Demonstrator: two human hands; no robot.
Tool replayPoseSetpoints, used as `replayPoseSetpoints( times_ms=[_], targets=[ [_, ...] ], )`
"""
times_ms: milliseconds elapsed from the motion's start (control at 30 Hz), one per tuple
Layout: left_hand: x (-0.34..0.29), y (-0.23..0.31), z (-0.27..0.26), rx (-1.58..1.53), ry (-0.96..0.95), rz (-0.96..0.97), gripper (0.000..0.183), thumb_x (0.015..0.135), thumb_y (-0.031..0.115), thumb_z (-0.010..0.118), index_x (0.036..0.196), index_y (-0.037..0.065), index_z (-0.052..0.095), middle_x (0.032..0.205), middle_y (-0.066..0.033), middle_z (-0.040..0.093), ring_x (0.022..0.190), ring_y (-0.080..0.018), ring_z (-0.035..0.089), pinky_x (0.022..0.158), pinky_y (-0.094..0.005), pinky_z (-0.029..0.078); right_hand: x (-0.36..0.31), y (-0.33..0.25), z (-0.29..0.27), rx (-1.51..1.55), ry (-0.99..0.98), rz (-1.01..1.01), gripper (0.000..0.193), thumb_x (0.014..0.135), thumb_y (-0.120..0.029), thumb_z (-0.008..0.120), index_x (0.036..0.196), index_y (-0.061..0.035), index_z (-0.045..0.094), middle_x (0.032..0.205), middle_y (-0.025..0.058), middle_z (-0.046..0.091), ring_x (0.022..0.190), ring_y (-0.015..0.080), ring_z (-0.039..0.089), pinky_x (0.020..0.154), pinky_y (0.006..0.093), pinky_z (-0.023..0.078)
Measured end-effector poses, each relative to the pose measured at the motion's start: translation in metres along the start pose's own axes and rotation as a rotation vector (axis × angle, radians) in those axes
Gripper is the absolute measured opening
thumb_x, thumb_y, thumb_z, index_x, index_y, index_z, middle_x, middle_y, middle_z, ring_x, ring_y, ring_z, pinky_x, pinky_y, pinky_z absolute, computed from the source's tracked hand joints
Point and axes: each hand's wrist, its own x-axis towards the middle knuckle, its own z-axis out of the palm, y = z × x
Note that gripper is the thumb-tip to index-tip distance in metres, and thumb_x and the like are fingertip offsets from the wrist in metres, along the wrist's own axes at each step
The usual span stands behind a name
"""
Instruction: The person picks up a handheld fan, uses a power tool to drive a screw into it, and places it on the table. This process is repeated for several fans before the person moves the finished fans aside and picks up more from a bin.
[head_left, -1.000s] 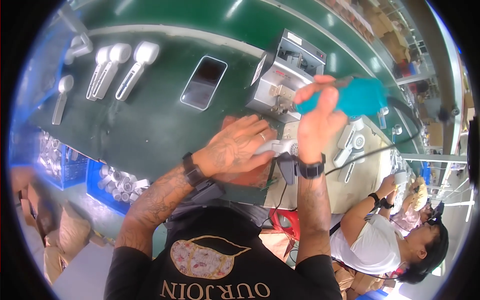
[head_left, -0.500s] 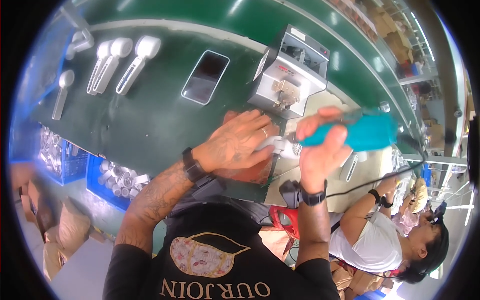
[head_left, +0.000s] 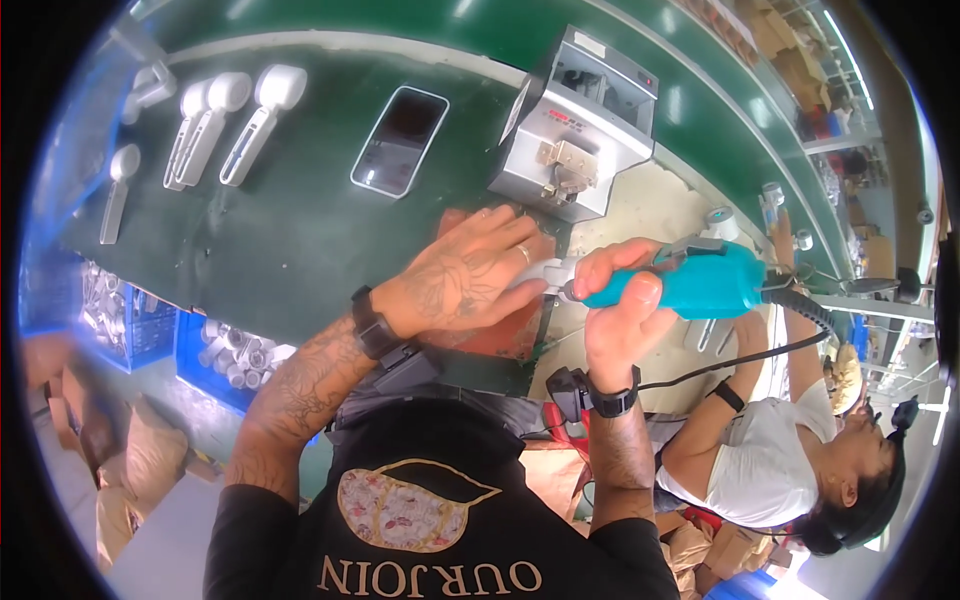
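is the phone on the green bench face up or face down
Face up. The phone lies flat on the green bench with its dark glass screen showing, apart from the left hand and right hand.

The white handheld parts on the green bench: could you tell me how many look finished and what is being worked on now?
Done, it seems: several white handheld parts lie in a row at the bench's far left. In hand: the left hand presses a white piece down while the right hand holds a teal electric screwdriver with its tip at it. Left: blue bins at the bench edge hold more small pale parts.
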Motion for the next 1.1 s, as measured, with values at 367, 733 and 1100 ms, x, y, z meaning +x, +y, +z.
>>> replayPoseSetpoints(
  times_ms=[367,733,1100],
  targets=[
    [-0.007,-0.003,0.006,0.032,0.058,0.101,0.036,0.087,0.028,0.068,0.113,0.004,0.062,0.113,-0.0083,0.06,0.098,-0.0294,0.056,0.087,-0.0421,0.046,-0.012,0.002,0.002,0.154,0.063,0.025,0.043,0.094,-0.041,0.067,0.1,-0.0024,0.05,0.069,0.0083,0.051,0.062,0.0205,0.051,0.055,0.034,0.043],
    [-0.07,-0.028,-0.073,0.161,0.437,-0.201,0.04,0.084,-0.003,0.066,0.122,0.005,0.061,0.116,-0.0177,0.065,0.103,-0.0367,0.064,0.089,-0.043,0.053,-0.042,-0.066,0.003,0.15,0.282,-0.176,0.063,0.093,-0.069,0.052,0.101,-0.0062,0.052,0.062,-0.0009,0.043,0.048,0.0086,0.037,0.043,0.0233,0.029],
    [-0.045,-0.077,-0.112,0.672,0.535,-0.421,0.031,0.092,0.005,0.062,0.123,0.003,0.062,0.12,-0.0164,0.062,0.113,-0.0361,0.058,0.1,-0.0434,0.046,-0.081,-0.048,-0.023,-0.087,0.255,0.084,0.078,0.085,-0.071,0.063,0.11,0.0018,0.051,0.07,0.0095,0.055,0.059,0.0198,0.055,0.055,0.0326,0.046]
  ],
)
